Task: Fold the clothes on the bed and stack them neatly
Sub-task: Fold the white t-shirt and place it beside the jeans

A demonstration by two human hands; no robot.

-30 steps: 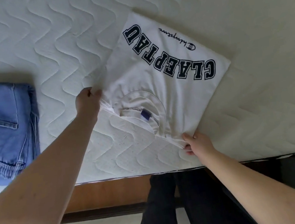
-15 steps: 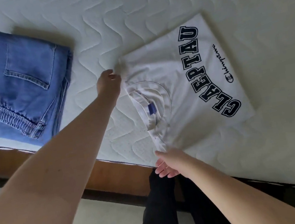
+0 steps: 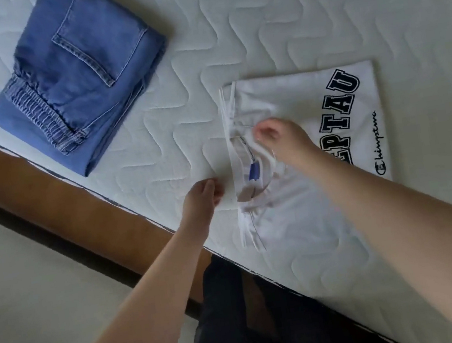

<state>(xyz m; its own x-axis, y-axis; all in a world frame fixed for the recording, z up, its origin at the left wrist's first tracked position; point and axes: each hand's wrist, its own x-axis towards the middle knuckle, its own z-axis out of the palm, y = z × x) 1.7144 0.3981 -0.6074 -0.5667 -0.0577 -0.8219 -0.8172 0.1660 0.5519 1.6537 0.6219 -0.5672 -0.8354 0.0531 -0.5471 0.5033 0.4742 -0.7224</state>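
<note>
Currently, the folded white cotton T-shirt with dark block lettering [image 3: 305, 206] lies on the quilted white mattress [image 3: 227, 25], right of the folded blue denim jeans [image 3: 80, 72]. The right hand [image 3: 281, 137] rests on the shirt near the collar, fingers curled; whether it pinches fabric cannot be told. The left hand [image 3: 202, 198] hovers just left of the shirt, fingers loosely curled, holding nothing.

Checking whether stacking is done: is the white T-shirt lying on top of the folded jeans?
No, the white T-shirt lies flat on the mattress, apart from the folded jeans further along the bed edge.
</note>
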